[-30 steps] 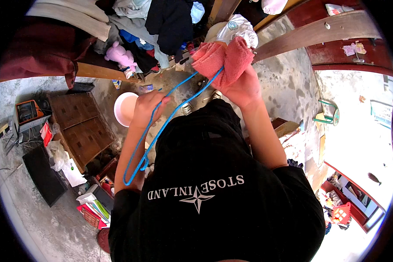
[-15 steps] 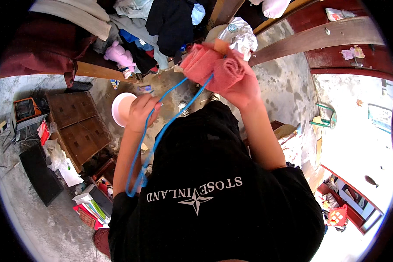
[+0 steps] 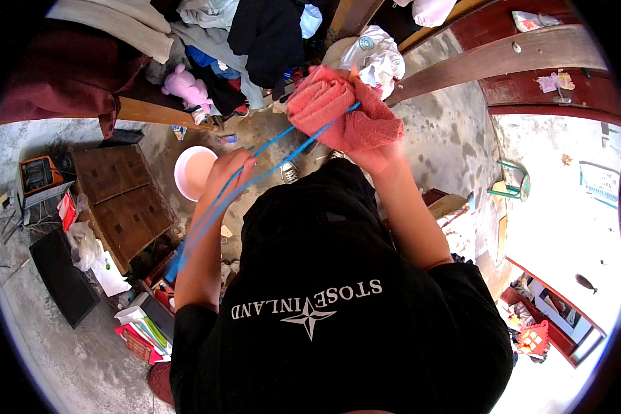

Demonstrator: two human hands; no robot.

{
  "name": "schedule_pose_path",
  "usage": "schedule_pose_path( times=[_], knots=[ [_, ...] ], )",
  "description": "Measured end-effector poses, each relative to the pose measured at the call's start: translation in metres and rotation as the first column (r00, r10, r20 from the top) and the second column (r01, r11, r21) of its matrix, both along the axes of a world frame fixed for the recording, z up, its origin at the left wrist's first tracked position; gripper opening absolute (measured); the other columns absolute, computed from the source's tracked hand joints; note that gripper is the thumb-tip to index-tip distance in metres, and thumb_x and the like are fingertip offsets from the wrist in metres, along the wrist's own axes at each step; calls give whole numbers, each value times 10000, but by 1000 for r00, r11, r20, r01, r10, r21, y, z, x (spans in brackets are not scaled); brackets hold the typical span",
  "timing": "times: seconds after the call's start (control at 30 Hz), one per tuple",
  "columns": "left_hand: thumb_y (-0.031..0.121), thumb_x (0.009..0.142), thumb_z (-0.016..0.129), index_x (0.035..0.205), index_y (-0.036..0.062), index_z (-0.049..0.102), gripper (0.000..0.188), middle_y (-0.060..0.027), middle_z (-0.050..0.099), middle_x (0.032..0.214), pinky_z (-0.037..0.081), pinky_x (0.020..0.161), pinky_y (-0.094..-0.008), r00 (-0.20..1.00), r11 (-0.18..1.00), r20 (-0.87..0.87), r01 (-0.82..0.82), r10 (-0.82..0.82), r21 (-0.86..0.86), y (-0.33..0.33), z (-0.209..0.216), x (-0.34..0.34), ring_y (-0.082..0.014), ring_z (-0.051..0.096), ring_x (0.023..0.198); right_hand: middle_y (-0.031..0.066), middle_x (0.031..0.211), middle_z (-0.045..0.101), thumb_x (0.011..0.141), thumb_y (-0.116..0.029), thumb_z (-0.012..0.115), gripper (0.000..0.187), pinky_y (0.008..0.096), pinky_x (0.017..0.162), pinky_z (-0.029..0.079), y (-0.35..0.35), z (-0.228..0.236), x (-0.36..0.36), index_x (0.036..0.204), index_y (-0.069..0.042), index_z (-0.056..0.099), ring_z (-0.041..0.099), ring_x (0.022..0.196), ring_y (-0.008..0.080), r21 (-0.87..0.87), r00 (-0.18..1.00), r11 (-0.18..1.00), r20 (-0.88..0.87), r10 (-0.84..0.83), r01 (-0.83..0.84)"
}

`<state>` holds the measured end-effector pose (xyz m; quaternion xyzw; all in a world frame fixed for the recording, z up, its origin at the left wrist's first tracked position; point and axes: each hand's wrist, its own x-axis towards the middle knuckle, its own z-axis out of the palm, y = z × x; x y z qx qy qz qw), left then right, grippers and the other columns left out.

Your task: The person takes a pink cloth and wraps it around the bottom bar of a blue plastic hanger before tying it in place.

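Observation:
A folded coral-red towel is held up in front of me by my right hand; the cloth covers most of those fingers. Blue cord runs from the towel down to my left hand, whose fingers are closed on it. From there the cord's looped end trails along my left forearm, blurred by motion. Just left of my left hand a round pale pink bucket stands on the floor, partly behind the hand.
A dark brown wooden cabinet stands on the left, with a black panel and books nearer me. Piled clothes and a pink plush toy lie ahead. A wooden beam crosses at right; a green stool stands beyond.
The towel has turned, and one flap now hangs over my right hand. The cord between the hands has shifted, and its loose end has swung left and up. My left hand has moved slightly.

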<state>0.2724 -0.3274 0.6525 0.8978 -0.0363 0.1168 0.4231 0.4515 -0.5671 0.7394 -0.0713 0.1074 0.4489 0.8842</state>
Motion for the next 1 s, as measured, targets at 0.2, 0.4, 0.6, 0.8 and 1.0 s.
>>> schedule_pose_path(
  times=[0.2, 0.4, 0.6, 0.8, 1.0],
  knots=[
    [203, 1046, 558, 961, 10, 600, 215, -207, 589, 781, 468, 637, -433, 939, 967, -339, -138, 60, -213, -27, -18, 1, -412, 607, 731, 146, 1481, 531, 1095, -394, 459, 537, 478, 1224, 334, 11, -1, -5, 1475, -15, 452, 505, 1381, 303, 65, 988, 989, 76, -138, 133],
    [272, 1087, 493, 891, 3, 575, 343, -115, 576, 744, 478, 665, -368, 969, 971, -245, -100, 45, -217, -35, -17, 7, -249, 593, 714, 119, 1494, 521, 1083, -417, 483, 531, 465, 1180, 386, 6, 2, -20, 1478, -64, 460, 533, 1351, 286, -120, 976, 982, 181, -121, 144],
    [191, 1027, 586, 1080, 26, 617, 176, -249, 640, 808, 504, 666, -492, 968, 995, -248, -56, 33, -87, -38, -13, 17, -472, 639, 814, 82, 1432, 566, 1051, -435, 553, 512, 453, 1058, 509, 16, -7, -23, 1442, -112, 484, 587, 1286, 250, -488, 938, 845, 343, -46, 219],
    [210, 994, 609, 1138, 46, 599, 218, -197, 670, 1043, 528, 796, -468, 968, 992, -236, -106, 87, -69, -53, -9, 50, -381, 654, 993, 9, 1294, 638, 1049, -441, 563, 373, 462, 953, 549, 45, -3, -39, 1327, -193, 567, 627, 1217, 199, -535, 967, 841, 245, 70, 75],
    [275, 1004, 594, 1196, 86, 625, 272, -100, 693, 1128, 505, 901, -384, 976, 814, 207, 169, -62, -556, -45, -35, 97, -263, 652, 1037, 37, 1257, 670, 1028, -436, 614, 424, 384, 994, 509, 75, 16, -66, 1298, -109, 605, 638, 1161, 166, -533, 957, 843, 202, 207, -70]
  ],
)
